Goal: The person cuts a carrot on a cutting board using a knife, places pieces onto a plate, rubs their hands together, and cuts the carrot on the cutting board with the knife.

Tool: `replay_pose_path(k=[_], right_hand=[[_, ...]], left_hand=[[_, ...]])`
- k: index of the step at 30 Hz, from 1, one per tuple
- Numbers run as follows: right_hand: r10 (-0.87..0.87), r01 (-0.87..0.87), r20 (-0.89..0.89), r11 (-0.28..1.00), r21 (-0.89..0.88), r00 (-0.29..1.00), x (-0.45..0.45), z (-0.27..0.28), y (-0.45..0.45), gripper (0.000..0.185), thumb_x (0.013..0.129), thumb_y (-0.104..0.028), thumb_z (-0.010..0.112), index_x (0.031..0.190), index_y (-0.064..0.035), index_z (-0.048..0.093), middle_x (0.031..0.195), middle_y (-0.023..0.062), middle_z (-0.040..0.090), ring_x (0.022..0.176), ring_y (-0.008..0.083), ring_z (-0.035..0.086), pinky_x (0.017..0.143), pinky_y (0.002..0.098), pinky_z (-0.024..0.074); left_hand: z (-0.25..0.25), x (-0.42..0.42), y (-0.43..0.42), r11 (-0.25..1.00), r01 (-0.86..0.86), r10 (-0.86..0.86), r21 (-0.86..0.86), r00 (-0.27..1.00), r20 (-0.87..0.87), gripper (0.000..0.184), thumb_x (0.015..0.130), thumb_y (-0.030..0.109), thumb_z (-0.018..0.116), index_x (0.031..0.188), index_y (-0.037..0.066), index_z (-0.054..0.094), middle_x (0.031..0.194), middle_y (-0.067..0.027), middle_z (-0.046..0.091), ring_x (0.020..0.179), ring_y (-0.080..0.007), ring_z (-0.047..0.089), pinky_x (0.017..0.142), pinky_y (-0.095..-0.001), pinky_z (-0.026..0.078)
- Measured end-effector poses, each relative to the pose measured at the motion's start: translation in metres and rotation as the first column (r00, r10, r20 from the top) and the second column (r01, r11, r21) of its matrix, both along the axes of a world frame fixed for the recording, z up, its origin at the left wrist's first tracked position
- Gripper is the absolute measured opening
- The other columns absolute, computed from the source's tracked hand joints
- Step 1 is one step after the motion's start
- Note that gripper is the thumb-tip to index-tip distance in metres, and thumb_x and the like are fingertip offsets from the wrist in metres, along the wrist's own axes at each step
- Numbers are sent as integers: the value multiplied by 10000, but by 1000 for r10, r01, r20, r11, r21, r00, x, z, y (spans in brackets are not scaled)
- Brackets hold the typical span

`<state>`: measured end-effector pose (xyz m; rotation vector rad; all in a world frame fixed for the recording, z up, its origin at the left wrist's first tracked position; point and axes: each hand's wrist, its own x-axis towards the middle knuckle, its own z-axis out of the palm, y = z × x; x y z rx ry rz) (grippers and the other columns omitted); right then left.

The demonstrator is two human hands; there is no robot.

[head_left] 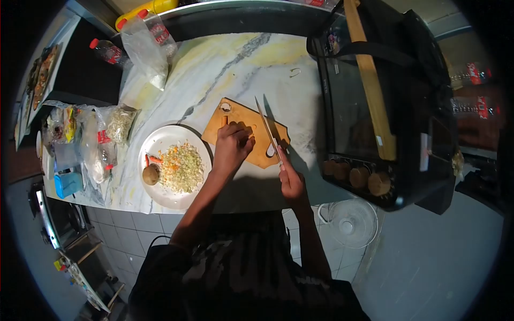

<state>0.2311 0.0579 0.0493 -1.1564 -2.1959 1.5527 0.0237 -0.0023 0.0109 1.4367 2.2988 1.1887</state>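
A wooden cutting board (211,131) lies on the marble counter. On it my left hand (233,147) is closed over an orange carrot (225,120), whose end shows past the knuckles; small orange pieces lie near the fingertips. My right hand (290,179) grips a knife (266,120) by its handle, the blade pointing up and away over the board's right part. Left of the board, a white plate (154,197) holds chopped pale green, white and orange vegetables (183,166), a round brown item (150,174) and red pieces (154,159).
A black oven (350,123) with a wooden bar (369,80) on top stands at the right. Bottles (108,52) and a plastic bag (144,51) are at the back left. Bagged food (119,125) and a blue container (68,184) sit at the left edge.
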Motion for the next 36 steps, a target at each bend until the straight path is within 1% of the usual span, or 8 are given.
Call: replay_pose_path(k=[5,9,11,16,19,28,30,36], right_hand=[[-29,29,93,1000,5,995,9,-15,-22,488,1029,-113,393,1514,-123,450,829,157,583,618,150,437,631,313,428],[-15,14,54,1000,26,998,10,1,-26,476,1037,-128,392,1509,-124,454,945,191,632,629,166,444,652,323,443],[74,-53,195,992,-112,978,11,14,-22,456,1048,-141,400,1499,-133,464,1016,272,624,847,418,647,747,365,498],[73,-69,125,997,-31,990,18,-5,-22,477,1032,-108,421,1504,-166,463,847,264,563,724,423,563,704,371,482],[117,-101,232,992,-77,966,17,-4,-17,454,1055,-147,383,1500,-116,464,1202,239,641,811,345,623,822,353,486],[127,-125,137,992,-27,982,14,-6,-13,481,1046,-105,397,1521,-163,443,853,224,568,587,201,405,621,340,415],[133,-126,172,991,-55,976,12,-2,-12,510,1020,-65,431,1511,-201,450,1038,276,641,892,452,645,750,406,521],[120,-122,28,989,78,992,22,-27,-9,537,1003,-56,457,1507,-243,459,781,285,512,583,410,461,569,381,437]], left_hand=[[-6,-4,-1,999,14,-10,48,997,-77,142,763,53,757,902,32,736,909,-89,662,914,-292,608,865,-408,462],[-3,-5,1,1000,-1,1,6,1000,8,115,769,37,748,883,36,731,893,-84,661,899,-289,605,855,-404,461],[2,-3,1,1000,-16,17,-13,999,28,98,778,40,743,875,36,731,895,-87,666,894,-287,605,851,-401,462],[-7,-3,1,999,-22,22,-40,1000,17,102,787,69,755,883,35,750,917,-93,675,899,-289,601,862,-404,462],[-10,-1,0,999,-35,35,-20,999,-4,115,785,81,763,890,35,755,917,-96,674,916,-290,599,872,-407,459],[-4,-2,1,998,-41,42,-45,999,20,121,779,74,763,890,29,751,881,-97,664,913,-293,597,867,-401,459],[-4,0,1,998,-53,53,-35,998,17,118,777,69,761,888,28,748,871,-98,662,889,-295,598,850,-403,462],[-5,0,1,1000,-30,29,1,995,99,79,745,31,734,824,28,731,823,-103,653,808,-304,600,792,-412,476]])
